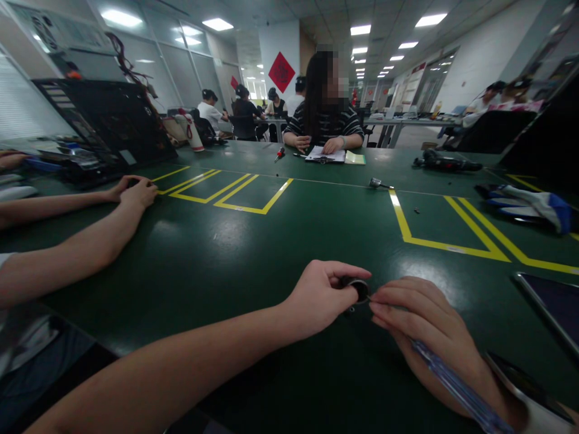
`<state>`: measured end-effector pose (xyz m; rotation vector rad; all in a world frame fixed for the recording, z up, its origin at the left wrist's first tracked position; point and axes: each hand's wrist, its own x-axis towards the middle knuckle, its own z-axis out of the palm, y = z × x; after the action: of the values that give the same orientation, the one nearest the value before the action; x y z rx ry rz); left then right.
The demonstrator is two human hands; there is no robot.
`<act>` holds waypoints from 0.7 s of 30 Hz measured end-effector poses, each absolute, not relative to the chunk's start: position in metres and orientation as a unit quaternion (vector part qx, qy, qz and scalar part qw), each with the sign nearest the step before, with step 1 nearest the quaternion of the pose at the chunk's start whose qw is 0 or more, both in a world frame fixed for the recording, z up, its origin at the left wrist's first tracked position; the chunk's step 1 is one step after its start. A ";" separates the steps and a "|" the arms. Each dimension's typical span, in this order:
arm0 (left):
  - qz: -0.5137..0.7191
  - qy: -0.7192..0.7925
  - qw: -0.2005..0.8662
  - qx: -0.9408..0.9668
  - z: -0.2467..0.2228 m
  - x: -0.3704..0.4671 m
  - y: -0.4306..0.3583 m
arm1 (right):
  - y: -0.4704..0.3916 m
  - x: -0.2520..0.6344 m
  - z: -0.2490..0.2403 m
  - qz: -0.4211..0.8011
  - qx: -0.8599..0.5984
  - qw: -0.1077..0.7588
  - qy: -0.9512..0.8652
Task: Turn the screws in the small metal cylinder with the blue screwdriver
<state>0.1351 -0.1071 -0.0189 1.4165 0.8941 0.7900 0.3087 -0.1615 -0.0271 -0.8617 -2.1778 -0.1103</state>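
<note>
In the head view my left hand [316, 298] is closed around a dark, hollow round metal part [362, 289], its open end facing right. My right hand [425, 325] grips a screwdriver with a translucent bluish handle [456, 380], which lies under the palm and points to the lower right. The fingertips pinch its thin shaft close to the part's rim. Whether the tip touches the part is too small to tell. Just below my left fingers shows a small metal bit [350, 310], partly hidden.
Yellow tape outlines [244, 209] mark the green table [203, 253]. A metal-headed tool [379, 183], gloves [534, 205], a black power tool [446, 161] and a dark-screened device [552, 307] lie about. A co-worker's hands [138, 191] are at left; another person sits opposite with a clipboard [325, 157].
</note>
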 end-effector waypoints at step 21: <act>0.337 0.393 0.617 0.593 -0.021 0.137 -0.107 | -0.161 0.310 -0.030 -0.066 -0.326 0.352 -0.875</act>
<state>0.1370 -0.1073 -0.0208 1.3648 0.9051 0.7756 0.3104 -0.1611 -0.0297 -0.8439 -2.2643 -0.1712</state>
